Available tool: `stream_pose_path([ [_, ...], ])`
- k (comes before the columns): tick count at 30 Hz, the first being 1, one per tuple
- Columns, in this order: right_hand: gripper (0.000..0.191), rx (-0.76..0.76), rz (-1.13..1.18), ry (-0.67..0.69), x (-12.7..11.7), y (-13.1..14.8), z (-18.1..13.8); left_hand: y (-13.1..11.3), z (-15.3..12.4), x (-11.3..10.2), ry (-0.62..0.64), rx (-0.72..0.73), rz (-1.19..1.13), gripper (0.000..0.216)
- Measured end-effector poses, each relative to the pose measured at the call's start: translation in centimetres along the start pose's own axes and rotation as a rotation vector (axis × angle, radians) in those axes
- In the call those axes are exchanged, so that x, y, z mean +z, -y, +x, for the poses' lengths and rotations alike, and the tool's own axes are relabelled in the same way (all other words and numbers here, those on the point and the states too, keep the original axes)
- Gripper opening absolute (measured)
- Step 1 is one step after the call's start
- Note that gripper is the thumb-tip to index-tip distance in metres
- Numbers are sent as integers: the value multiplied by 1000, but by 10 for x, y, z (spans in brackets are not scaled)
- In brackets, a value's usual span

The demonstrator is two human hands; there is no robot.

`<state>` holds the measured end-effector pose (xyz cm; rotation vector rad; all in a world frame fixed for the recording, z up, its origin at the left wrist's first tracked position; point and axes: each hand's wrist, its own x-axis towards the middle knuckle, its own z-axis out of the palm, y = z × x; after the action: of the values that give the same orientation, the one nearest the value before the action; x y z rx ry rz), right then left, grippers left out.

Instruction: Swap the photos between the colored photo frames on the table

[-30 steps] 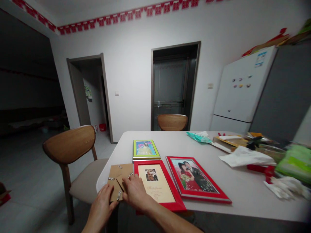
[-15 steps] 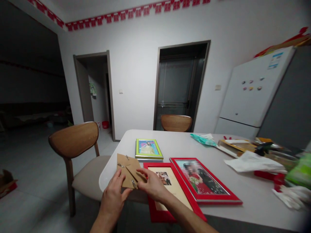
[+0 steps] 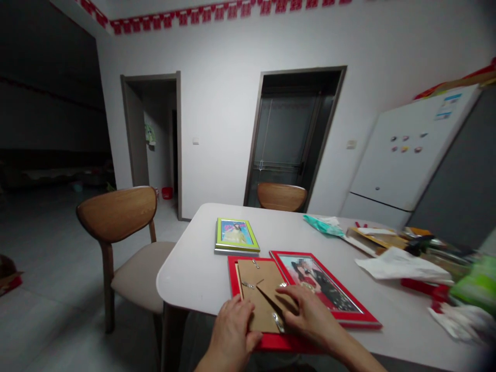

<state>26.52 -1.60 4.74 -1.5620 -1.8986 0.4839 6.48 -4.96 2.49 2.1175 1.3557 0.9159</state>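
Observation:
A brown cardboard backing board (image 3: 260, 289) with metal clips and a stand leg lies on top of a red picture frame (image 3: 232, 268) at the near edge of the white table (image 3: 194, 268). My left hand (image 3: 232, 336) rests on the board's near left edge, fingers flat. My right hand (image 3: 306, 315) presses its fingers on the board's right side by the stand leg. A second red frame (image 3: 329, 289) with a photo lies just to the right. A small green frame (image 3: 236, 235) lies beyond.
A wooden chair (image 3: 120, 222) stands at the table's left, another chair (image 3: 281, 195) at the far end. Papers (image 3: 399, 261), a teal packet (image 3: 323, 225) and green packaging (image 3: 476, 281) clutter the right side. A white fridge (image 3: 406, 155) stands at the right wall.
Both hands moved the backing board from the table's left corner rightward onto the red frame, covering its photo. The view shifted right.

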Motion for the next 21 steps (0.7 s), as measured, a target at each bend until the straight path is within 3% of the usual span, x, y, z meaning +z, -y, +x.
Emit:
stream_pose_path([
  [5, 37, -61, -170, 57, 20, -3, 1, 2, -3, -2, 149, -28, 71, 63],
  [7, 34, -98, -229, 64, 27, 4, 2, 4, -3, -6, 190, -30, 123, 59],
  [15, 23, -175, -289, 82, 42, 30, 13, 12, 5, -36, 188, -58, 272, 29],
  [21, 21, -303, -257, 79, 55, 25, 19, 15, 7, -31, 121, -7, 266, 18],
])
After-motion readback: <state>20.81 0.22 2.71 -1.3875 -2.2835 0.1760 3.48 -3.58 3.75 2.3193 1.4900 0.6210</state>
